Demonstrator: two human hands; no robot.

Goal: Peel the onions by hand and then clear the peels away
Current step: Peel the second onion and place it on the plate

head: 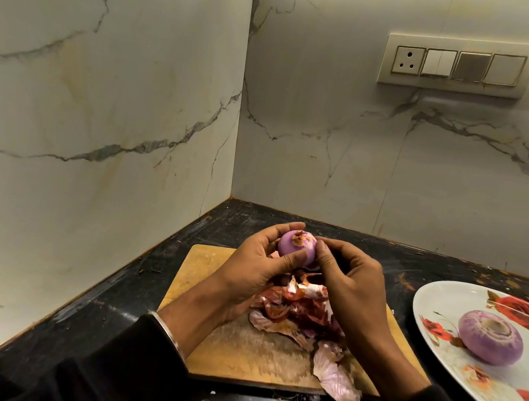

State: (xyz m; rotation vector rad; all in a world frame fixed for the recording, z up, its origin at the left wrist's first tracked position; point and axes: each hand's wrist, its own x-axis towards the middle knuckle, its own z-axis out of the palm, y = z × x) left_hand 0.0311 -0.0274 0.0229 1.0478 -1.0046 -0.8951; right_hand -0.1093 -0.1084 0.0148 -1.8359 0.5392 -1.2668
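At centre frame I see the left hand point(250, 269) cupping a round purple peeled onion point(297, 248) above the wooden cutting board point(245, 353), while the right hand point(352, 283) pinches its side. Papery reddish peels point(300, 313) heap below; a second purple onion point(490, 337) sits on the rose-patterned white plate point(448, 299), lower right.

We see a worn wooden board point(234, 351), papery peels point(294, 312), a glossy plate point(434, 345), perhaps ceramic, and a polished dark stone surface point(122, 302).
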